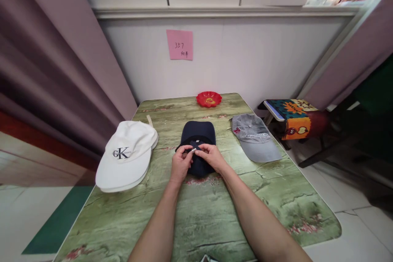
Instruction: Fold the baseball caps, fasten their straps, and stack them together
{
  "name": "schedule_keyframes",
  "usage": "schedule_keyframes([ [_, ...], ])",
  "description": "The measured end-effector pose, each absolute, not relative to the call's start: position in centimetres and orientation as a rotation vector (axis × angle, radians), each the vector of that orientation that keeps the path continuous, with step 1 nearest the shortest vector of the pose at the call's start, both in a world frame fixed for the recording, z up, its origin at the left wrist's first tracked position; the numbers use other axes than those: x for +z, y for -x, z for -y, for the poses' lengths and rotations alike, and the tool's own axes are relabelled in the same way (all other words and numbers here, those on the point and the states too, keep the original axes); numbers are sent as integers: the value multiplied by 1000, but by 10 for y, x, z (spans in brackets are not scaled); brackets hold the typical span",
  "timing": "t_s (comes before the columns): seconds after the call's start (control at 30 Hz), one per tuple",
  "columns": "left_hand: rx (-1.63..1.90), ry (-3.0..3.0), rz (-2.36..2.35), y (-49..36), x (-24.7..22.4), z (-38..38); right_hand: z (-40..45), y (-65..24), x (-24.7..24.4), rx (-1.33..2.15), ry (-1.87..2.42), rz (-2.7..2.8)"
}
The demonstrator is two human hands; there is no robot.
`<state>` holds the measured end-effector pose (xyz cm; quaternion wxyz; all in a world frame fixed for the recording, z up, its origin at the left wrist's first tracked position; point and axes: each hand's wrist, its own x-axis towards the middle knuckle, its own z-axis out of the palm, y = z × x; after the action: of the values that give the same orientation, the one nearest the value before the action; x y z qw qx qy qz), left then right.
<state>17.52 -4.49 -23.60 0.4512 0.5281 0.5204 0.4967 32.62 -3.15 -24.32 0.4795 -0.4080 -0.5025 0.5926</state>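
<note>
A dark navy baseball cap (pixel 199 131) lies on the table in front of me, its brim pointing away. At its back strap (pixel 195 145), a small metal buckle (pixel 193 150) shows between my fingers. My left hand (pixel 181 163) pinches the strap at the buckle from the left. From the right, my right hand (pixel 210 156) has thumb and finger closed on the strap's other side. A white cap (pixel 129 153) with a CK logo sits to the left, apparently stacked on another white one. To the right rests a grey cap (pixel 254 137) with white lettering.
A red scalloped dish (pixel 209 99) stands near the far edge of the green wood-patterned table (pixel 215 221). On the wall behind hangs a pink note (pixel 180 45). A stool with a patterned cloth (pixel 296 118) is beyond the right edge, and a curtain (pixel 61 49) hangs at left.
</note>
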Motion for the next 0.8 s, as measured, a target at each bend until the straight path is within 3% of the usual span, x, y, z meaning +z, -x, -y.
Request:
schedule_keyframes([
  [0.33, 1322, -1995, -1380, -179, -236, 50, 33, -323, -243, 1204, 1125, 1219],
  [0.8, 1266, -2054, -1327, -175, -236, 49, 33, -325, -242, 1337, 1070, 1154],
])
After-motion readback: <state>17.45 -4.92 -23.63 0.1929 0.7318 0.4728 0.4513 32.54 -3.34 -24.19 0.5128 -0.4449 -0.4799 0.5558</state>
